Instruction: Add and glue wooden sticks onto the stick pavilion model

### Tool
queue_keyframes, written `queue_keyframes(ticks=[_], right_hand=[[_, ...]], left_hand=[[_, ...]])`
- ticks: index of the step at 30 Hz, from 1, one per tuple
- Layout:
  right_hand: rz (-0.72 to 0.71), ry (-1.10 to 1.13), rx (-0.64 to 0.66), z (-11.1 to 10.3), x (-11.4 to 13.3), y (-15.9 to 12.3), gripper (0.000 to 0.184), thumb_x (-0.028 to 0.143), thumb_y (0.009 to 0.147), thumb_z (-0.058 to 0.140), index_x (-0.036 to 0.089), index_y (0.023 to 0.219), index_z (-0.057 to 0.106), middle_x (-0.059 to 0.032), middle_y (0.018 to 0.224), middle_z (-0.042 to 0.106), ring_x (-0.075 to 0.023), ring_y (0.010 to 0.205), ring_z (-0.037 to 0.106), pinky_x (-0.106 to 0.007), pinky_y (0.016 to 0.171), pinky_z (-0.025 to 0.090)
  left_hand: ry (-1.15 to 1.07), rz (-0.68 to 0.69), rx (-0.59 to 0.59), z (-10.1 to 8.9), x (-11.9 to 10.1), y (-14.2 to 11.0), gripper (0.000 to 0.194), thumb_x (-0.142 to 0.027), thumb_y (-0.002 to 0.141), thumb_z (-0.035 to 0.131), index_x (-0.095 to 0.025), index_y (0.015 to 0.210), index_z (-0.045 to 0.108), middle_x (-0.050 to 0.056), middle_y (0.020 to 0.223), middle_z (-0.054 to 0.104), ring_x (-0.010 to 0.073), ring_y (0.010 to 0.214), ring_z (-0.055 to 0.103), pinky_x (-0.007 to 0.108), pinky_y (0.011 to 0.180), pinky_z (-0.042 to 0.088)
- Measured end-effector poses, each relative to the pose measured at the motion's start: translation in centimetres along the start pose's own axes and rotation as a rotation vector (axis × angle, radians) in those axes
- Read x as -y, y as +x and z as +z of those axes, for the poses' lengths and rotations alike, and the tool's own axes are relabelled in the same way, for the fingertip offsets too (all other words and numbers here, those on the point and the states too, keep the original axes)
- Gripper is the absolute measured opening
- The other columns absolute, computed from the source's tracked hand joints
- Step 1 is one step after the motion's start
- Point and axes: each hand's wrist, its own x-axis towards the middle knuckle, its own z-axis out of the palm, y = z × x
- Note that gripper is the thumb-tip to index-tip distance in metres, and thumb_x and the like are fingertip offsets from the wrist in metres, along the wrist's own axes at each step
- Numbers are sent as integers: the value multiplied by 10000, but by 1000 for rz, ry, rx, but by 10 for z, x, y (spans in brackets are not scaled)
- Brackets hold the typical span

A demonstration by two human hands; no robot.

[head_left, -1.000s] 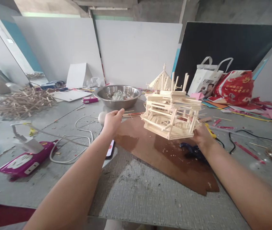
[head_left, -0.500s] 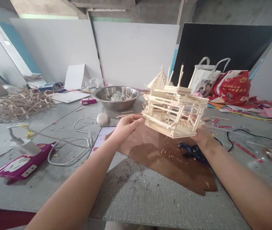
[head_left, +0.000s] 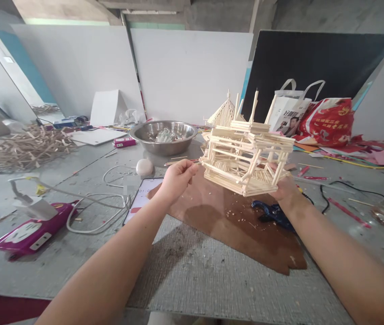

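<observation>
A pavilion model built of pale wooden sticks is held up above the table, with railings, a slatted floor and upright posts on top. My right hand grips it at the lower right corner; part of the fingers is hidden behind the model. Just left of the model, my left hand is closed in a pinch, its fingertips slightly apart from the sticks. Anything between those fingertips is too small to make out. Below lies a brown sheet with pale crumbs, and blue-handled pliers rest on it near my right wrist.
Behind the model stands another stick structure with a pointed roof. A steel basin, phone, white rounded case and purple power strip are to the left. Loose sticks are piled far left; a red bag stands right.
The fingers of my left hand have curled into a tighter pinch and drawn slightly left from the model. My right hand and the model stay almost still.
</observation>
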Motion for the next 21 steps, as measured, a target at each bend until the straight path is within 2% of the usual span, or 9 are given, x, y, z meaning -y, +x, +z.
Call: queue_keyframes(ticks=[3, 7, 10, 14, 17, 19, 21], right_hand=[[47, 9, -34, 5, 4, -2, 110, 217, 605, 524, 243, 711, 538, 38, 552, 616, -196, 731, 624, -342, 697, 496], [62, 25, -55, 6, 7, -3, 112, 278, 621, 524, 234, 719, 556, 2, 636, 650, -224, 770, 620, -385, 712, 494], [74, 38, -108, 4, 9, -3, 139, 287, 640, 519, 236, 758, 572, -1, 710, 669, -214, 747, 624, -393, 714, 495], [83, 26, -98, 1, 14, -4, 132, 310, 644, 537, 231, 739, 583, -5, 736, 674, -207, 732, 624, -414, 711, 496], [71, 27, -40, -1, 16, -5, 141, 342, 623, 563, 248, 725, 587, 4, 736, 672, -214, 775, 616, -434, 710, 492], [83, 31, -37, -3, 16, -4, 159, 349, 609, 573, 249, 731, 592, -4, 749, 673, -224, 802, 609, -440, 700, 491], [93, 26, -59, -4, 15, -3, 162, 336, 600, 579, 244, 733, 594, -12, 768, 673, -233, 816, 604, -441, 689, 490]], left_hand=[[-233, -30, -139, -7, 4, 7, 265, -393, 699, 528, -161, 581, 478, -35, 504, 467, 63, 428, 421, 186, 432, 348], [-446, -121, -451, -24, 16, 20, 303, -418, 667, 541, -155, 544, 452, -13, 547, 498, 73, 459, 461, 208, 473, 406], [-414, -250, -671, -37, 27, 28, 286, -414, 659, 538, -157, 563, 456, -18, 543, 494, 73, 443, 463, 201, 435, 378], [-329, -374, -861, -53, 41, 35, 230, -377, 671, 514, -163, 613, 454, -32, 551, 485, 59, 389, 427, 193, 383, 325], [-357, -426, -937, -64, 47, 37, 181, -332, 710, 462, -173, 636, 417, -47, 566, 463, 42, 365, 406, 184, 371, 304], [-377, -428, -906, -66, 47, 37, 143, -296, 716, 456, -175, 654, 411, -47, 594, 472, 36, 368, 413, 182, 376, 312], [-396, -394, -811, -62, 42, 34, 109, -254, 676, 515, -174, 689, 441, -41, 640, 510, 33, 384, 434, 180, 390, 328]])
